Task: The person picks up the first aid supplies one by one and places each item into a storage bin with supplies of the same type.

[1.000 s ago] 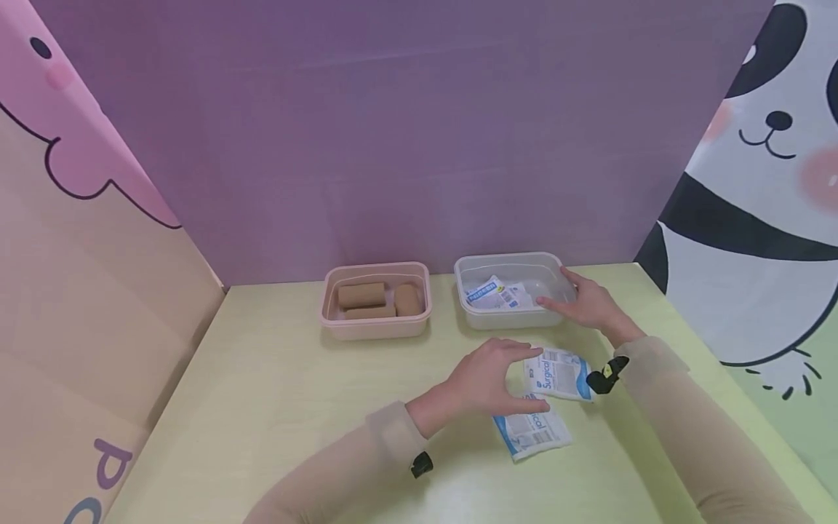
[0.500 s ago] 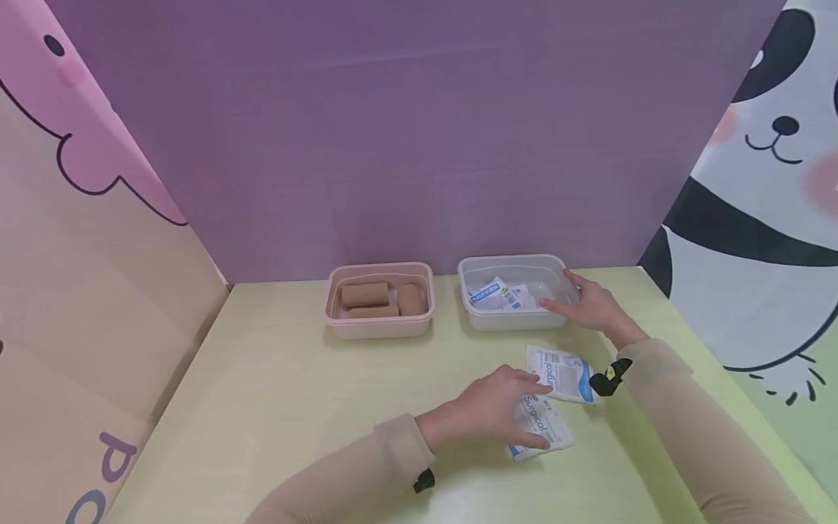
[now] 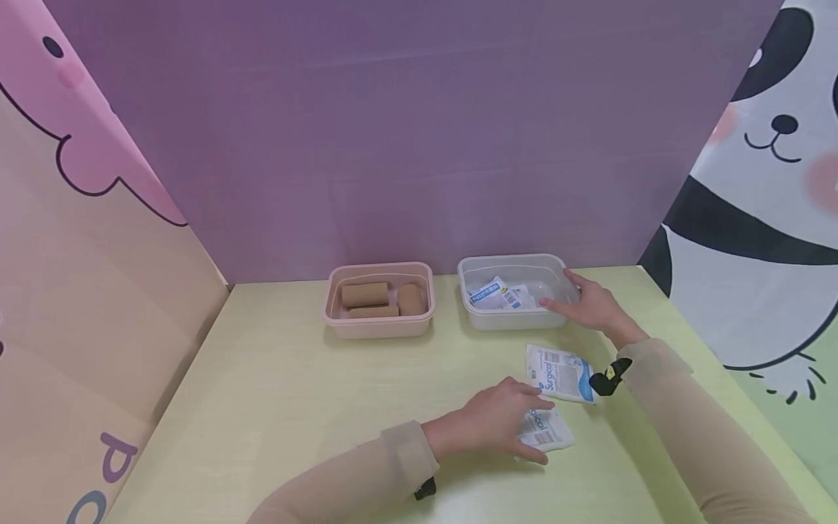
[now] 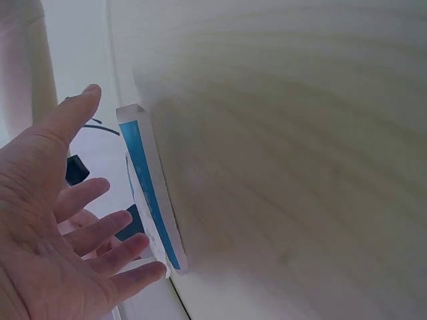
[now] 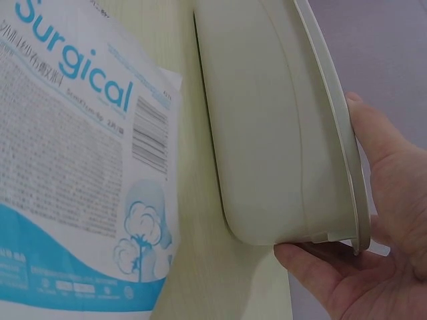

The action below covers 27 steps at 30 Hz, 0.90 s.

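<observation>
My left hand (image 3: pixel 492 421) hovers over the nearer gauze packet (image 3: pixel 548 431), fingers and thumb spread to either side of it and partly hiding it. In the left wrist view, the fingers (image 4: pixel 100 233) reach toward the packet's blue-striped edge (image 4: pixel 152 193). My right hand (image 3: pixel 594 307) grips the right end of a whitish plastic box (image 3: pixel 500 321), its thumb over the rim. Small white-and-blue packets (image 3: pixel 500 295) lie inside this box. A second gauze packet (image 3: pixel 556 372), printed "Surgical", lies flat between the box and the nearer packet, close by my right wrist.
A pink plastic box (image 3: pixel 376 331) holding brown rolls (image 3: pixel 364 294) stands to the left of the whitish box. Both boxes sit at the back of the pale yellow table (image 3: pixel 275 393), before a purple panel (image 3: pixel 419 145). A panda-printed panel (image 3: pixel 753 306) borders the right side.
My left hand has moved down and slightly right, from beside both gauze packets to over the nearer one. My right hand keeps its grip on the box.
</observation>
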### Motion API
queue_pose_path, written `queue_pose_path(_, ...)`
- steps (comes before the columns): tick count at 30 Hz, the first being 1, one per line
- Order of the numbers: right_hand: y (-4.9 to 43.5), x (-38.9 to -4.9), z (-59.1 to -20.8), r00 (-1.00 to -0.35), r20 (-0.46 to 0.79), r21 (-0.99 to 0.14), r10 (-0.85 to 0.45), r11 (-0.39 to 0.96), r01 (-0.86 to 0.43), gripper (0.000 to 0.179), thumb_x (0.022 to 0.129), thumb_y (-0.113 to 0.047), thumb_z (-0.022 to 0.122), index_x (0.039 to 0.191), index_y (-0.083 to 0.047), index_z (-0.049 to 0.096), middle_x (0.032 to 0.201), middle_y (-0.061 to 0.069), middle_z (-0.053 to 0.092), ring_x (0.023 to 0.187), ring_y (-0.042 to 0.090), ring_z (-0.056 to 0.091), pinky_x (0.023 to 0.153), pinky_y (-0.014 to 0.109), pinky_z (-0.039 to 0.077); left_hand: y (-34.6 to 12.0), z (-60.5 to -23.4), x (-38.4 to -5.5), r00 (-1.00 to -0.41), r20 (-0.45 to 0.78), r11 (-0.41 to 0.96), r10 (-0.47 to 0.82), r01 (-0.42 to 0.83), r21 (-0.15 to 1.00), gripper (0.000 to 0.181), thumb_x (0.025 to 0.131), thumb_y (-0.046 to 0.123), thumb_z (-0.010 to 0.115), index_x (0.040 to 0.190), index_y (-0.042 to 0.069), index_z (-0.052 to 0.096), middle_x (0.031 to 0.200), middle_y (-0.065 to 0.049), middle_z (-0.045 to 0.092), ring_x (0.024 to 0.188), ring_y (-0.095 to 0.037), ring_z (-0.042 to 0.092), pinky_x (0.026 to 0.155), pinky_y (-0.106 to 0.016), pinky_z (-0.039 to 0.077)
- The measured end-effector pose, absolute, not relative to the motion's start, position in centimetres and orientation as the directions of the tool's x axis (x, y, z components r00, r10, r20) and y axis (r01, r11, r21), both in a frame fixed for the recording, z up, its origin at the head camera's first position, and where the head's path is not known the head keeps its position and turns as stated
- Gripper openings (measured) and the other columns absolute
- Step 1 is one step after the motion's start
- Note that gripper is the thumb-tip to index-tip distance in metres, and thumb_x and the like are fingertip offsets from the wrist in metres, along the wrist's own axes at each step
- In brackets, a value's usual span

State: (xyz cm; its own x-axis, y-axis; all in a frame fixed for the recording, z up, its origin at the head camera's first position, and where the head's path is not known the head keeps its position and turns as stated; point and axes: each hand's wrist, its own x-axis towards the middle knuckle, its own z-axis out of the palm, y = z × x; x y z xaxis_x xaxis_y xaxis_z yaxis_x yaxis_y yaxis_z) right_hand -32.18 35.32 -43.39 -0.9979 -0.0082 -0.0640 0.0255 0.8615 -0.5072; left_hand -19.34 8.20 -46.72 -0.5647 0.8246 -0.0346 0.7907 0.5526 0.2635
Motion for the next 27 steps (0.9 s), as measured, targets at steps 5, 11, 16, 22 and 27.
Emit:
queue_pose_path(5, 35.44, -32.25, -43.5, -0.997, -0.071, -0.516, -0.007, 0.856, 0.03, 0.116, 0.096, -0.066, 0.068, 0.168, 0.003, 0.009, 0.168, 0.04, 0.022, 0.152, 0.063, 0.027, 0.12, 0.076, 0.029, 8.38, -46.61, -19.38, -0.553, -0.067, 0.55, 0.83, 0.794, 0.259, 0.079, 0.083, 0.066, 0.084, 0.15, 0.033, 0.061, 0.157, 0.01, 0.058, 0.14, -0.013, 0.056, 0.109, -0.024, 0.052)
queue_pose_path(11, 35.54, -32.33, -43.7, -0.997, -0.077, -0.521, -0.007, 0.853, 0.034, 0.117, 0.095, -0.067, 0.068, 0.168, 0.003, 0.008, 0.168, 0.04, 0.021, 0.153, 0.063, 0.026, 0.12, 0.076, 0.029, 8.51, -46.86, -19.56, -0.544, -0.069, 0.543, 0.836, 0.806, 0.237, 0.078, 0.083, 0.067, 0.082, 0.15, 0.033, 0.061, 0.157, 0.01, 0.058, 0.139, -0.012, 0.057, 0.109, -0.025, 0.053)
queue_pose_path(16, 35.51, -32.28, -43.56, -0.997, -0.077, -0.52, -0.006, 0.853, 0.035, 0.117, 0.095, -0.067, 0.068, 0.168, 0.003, 0.009, 0.168, 0.04, 0.021, 0.153, 0.063, 0.026, 0.12, 0.076, 0.03, 8.61, -47.0, -19.63, -0.543, -0.082, 0.546, 0.836, 0.806, 0.227, 0.078, 0.083, 0.068, 0.082, 0.15, 0.034, 0.061, 0.157, 0.01, 0.058, 0.138, -0.012, 0.057, 0.108, -0.024, 0.053)
queue_pose_path(22, 35.45, -32.24, -43.48, -0.996, -0.089, -0.525, -0.002, 0.85, 0.045, 0.119, 0.094, -0.07, 0.067, 0.169, 0.001, 0.007, 0.169, 0.039, 0.021, 0.153, 0.062, 0.026, 0.12, 0.076, 0.029, 8.96, -47.11, -19.51, -0.541, -0.119, 0.554, 0.832, 0.802, 0.226, 0.079, 0.082, 0.067, 0.083, 0.151, 0.037, 0.059, 0.16, 0.011, 0.054, 0.137, -0.012, 0.056, 0.105, -0.025, 0.053)
queue_pose_path(27, 35.55, -32.35, -43.65, -0.996, -0.09, -0.524, -0.002, 0.851, 0.045, 0.12, 0.094, -0.071, 0.067, 0.169, 0.001, 0.007, 0.169, 0.039, 0.02, 0.153, 0.062, 0.024, 0.12, 0.076, 0.028, 9.01, -47.16, -19.38, -0.538, -0.128, 0.552, 0.833, 0.805, 0.217, 0.079, 0.082, 0.065, 0.085, 0.151, 0.037, 0.059, 0.161, 0.01, 0.054, 0.138, -0.012, 0.055, 0.108, -0.026, 0.052)
